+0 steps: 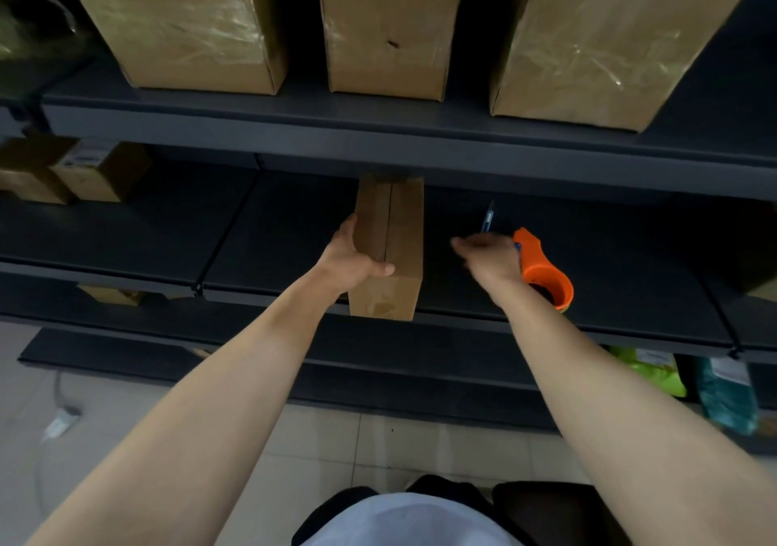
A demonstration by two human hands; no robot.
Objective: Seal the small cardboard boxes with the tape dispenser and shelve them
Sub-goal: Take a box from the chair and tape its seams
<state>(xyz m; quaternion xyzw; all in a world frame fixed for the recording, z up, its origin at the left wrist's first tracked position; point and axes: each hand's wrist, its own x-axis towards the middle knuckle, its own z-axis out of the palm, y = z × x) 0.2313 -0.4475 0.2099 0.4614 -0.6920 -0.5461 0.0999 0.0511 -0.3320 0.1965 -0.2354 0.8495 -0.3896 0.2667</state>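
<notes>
Dark metal shelf, left hand gripping small cardboard box standing at its front edge, right hand blurred beside orange tape dispenser, its finger state unclear, slim blue tool behind.

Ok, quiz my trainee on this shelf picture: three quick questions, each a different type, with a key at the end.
1. True or false: the left hand grips the small cardboard box.
2. What colour is the tape dispenser? A) blue B) orange C) green
3. Fill in: ___ large boxes stand on the upper shelf.

Key: 1 true; 2 B; 3 three.
</notes>
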